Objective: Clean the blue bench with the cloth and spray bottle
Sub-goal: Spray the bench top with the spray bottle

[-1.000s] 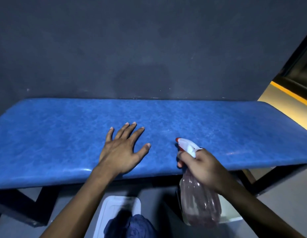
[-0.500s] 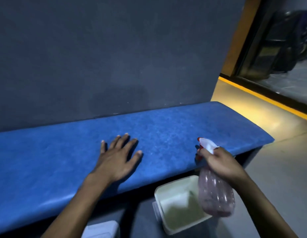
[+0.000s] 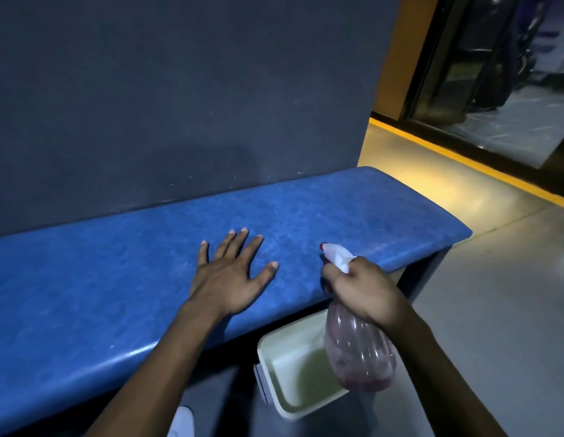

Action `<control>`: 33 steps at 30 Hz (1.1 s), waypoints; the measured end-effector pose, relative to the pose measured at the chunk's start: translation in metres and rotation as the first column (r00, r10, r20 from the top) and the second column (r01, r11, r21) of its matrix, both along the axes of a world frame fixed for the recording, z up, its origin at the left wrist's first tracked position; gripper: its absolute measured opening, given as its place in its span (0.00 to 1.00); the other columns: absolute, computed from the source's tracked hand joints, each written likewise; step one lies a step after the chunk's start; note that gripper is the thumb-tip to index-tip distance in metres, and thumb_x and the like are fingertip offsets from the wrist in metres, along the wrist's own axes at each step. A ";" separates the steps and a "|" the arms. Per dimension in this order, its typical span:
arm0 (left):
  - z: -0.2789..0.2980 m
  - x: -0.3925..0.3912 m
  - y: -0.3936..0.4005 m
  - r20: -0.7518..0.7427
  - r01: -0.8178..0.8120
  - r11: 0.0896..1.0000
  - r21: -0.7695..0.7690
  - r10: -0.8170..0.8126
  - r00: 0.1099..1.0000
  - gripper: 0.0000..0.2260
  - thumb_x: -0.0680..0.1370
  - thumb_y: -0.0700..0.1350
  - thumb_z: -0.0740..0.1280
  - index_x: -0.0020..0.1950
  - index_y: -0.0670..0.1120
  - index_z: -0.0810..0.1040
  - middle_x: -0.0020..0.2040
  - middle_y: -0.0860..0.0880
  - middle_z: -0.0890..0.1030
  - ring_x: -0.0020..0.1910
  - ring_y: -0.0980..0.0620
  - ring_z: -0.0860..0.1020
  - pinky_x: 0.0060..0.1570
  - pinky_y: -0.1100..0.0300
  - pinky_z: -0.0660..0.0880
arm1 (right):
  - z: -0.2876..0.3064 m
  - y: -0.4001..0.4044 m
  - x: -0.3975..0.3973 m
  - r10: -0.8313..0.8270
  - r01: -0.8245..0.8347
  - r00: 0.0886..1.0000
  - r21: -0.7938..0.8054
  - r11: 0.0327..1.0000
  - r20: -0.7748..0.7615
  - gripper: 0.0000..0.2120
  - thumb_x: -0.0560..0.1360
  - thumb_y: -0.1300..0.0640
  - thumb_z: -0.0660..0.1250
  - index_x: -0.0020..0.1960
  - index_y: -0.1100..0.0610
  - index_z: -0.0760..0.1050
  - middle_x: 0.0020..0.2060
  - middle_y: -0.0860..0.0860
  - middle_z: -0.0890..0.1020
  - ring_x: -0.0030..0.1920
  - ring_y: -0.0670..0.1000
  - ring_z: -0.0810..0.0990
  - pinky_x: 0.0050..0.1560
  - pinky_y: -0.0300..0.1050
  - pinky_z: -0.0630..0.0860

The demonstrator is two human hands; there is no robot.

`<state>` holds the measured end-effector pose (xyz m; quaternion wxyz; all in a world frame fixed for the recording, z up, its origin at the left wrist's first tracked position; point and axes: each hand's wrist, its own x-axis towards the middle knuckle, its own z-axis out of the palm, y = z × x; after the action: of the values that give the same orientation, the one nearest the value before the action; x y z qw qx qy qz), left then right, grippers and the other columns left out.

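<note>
The spraying step is in hand: the spray bottle (image 3: 358, 348) is clamped in the right hand (image 3: 364, 288) at the blue worktop's (image 3: 85, 279) near edge, nozzle aimed far-left. The left hand (image 3: 230, 279) is laid flat, fingers spread, empty. No cloth is seen; it is judged needed next.

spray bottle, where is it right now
In the head view the spray bottle is lower right, held by the right hand at the blue bench's front edge, above a white tub on the floor.
</note>
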<state>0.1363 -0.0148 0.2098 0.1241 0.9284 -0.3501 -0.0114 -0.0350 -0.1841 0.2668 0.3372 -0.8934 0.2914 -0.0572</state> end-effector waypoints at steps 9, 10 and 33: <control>0.002 -0.001 0.001 -0.015 0.004 1.000 -0.012 -0.005 1.000 0.37 0.77 0.76 0.44 0.84 0.63 0.51 0.86 0.59 0.47 0.85 0.57 0.42 0.81 0.40 0.37 | 0.002 -0.023 -0.009 -0.108 0.108 0.993 -0.005 0.994 0.051 0.21 0.74 0.44 0.56 0.66 0.43 0.71 0.61 0.46 0.82 0.61 0.54 0.77 0.60 0.48 0.72; 0.002 0.000 0.002 -0.017 0.003 1.000 -0.012 -0.004 1.000 0.37 0.77 0.76 0.43 0.84 0.63 0.51 0.86 0.59 0.47 0.85 0.57 0.42 0.81 0.40 0.37 | 0.000 -0.022 -0.009 -0.093 0.093 0.994 0.009 0.996 0.051 0.20 0.75 0.44 0.56 0.65 0.45 0.73 0.63 0.44 0.81 0.62 0.52 0.77 0.61 0.48 0.71; 0.016 -0.015 0.157 0.047 -0.128 0.992 0.002 0.128 0.991 0.26 0.83 0.65 0.51 0.81 0.60 0.61 0.85 0.53 0.58 0.84 0.53 0.54 0.81 0.37 0.46 | 0.011 0.122 0.029 0.299 -0.378 0.917 0.341 0.860 0.263 0.28 0.63 0.42 0.67 0.64 0.43 0.79 0.52 0.45 0.86 0.54 0.48 0.85 0.68 0.54 0.75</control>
<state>0.1213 0.1421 0.2260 0.1141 0.9493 -0.2925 0.0177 -0.0061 -0.0618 0.2781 0.5386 -0.8362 0.0991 -0.0284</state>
